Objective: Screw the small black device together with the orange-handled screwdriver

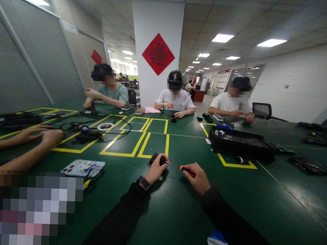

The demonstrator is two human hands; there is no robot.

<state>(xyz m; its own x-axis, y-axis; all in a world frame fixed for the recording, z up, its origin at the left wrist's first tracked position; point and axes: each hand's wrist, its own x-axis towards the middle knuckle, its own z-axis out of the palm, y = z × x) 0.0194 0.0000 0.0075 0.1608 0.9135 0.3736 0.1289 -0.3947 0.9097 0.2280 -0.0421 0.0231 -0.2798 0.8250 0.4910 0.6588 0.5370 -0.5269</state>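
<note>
My left hand, with a dark watch at the wrist, is closed around a small black part whose exact kind I cannot make out. Gripped in my right hand is a screwdriver with an orange and black handle. Its thin metal shaft points left and reaches the black part at my left fingers. Whether the tip sits in a screw is too small to tell. Both hands are just above the green table, and my fingers cover much of the black part.
Yellow tape rectangles mark the table. A black case lies at right, cables and a white tape roll at left, and a phone nearer. Another person's hands are at far left; three people sit opposite.
</note>
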